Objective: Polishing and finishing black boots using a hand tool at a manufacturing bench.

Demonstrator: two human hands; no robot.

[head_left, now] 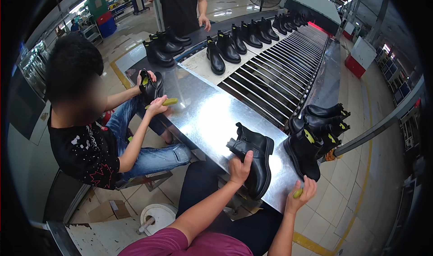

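A black ankle boot (257, 165) is tilted over the front edge of the metal table, its sole toward the right. My left hand (241, 169) is closed around the boot's near side, thumb on the leather. At the table's right front corner, my right hand (303, 195) is closed on a short yellow-green tool handle (297, 193); its working end is hidden. Just beyond that hand, a black boot (304, 152) with a yellow-green patch inside stands on the table, in front of several others.
Left of me a seated co-worker (85, 134) holds a black boot (152, 85) and a yellow-green handled tool (169, 101). Boots line the roller conveyor (275, 71) beyond the metal table (205, 107). Someone stands behind it (180, 12). A white bucket (158, 215) sits by my left leg.
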